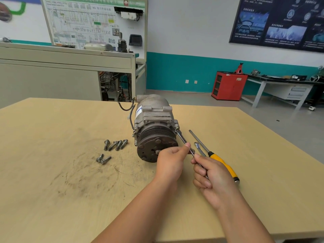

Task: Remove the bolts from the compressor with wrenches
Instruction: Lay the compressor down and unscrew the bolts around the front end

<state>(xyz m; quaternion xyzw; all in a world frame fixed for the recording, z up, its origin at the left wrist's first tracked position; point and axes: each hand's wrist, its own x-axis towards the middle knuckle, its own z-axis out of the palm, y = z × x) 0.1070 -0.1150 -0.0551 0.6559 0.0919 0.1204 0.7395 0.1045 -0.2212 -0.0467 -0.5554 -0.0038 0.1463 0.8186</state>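
- The compressor lies on the wooden table, its pulley facing the person.
- A wrench reaches up to a bolt head on the compressor's right flange.
- The left hand pinches the wrench's shaft.
- The right hand curls around its handle end.
- Six loose bolts lie to the compressor's left.
- A second wrench and a yellow-handled screwdriver lie just right of the hands.

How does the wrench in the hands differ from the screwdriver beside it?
The wrench is gripped by the left hand and right hand, its head at the compressor; the screwdriver lies on the table. The wrench is bare metal; the screwdriver has a yellow and black handle. Both slant the same way.
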